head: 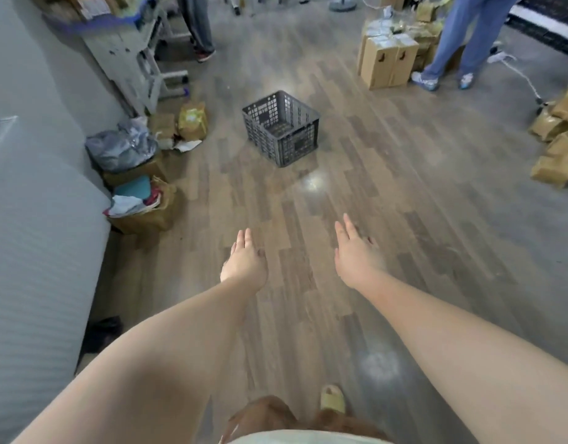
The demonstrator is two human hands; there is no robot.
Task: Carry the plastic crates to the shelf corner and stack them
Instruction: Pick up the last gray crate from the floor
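A dark grey plastic crate (282, 129) with perforated walls stands empty and upright on the wooden floor ahead of me, turned corner-on. Both my arms reach forward and down toward it. My left hand (245, 261) is held out with straight fingers and holds nothing. My right hand (354, 251) is likewise stretched out flat and empty. Both hands are well short of the crate, with bare floor between. No shelf corner or other crate shows in the head view.
A grey mattress-like slab (35, 219) lines the left side. Bags and boxes of clutter (138, 174) sit beside it. Cardboard boxes (388, 59) and brown packets (558, 145) lie at the right. Two persons stand at the back (199, 27) (465, 40). A white rack (138, 56) stands back left.
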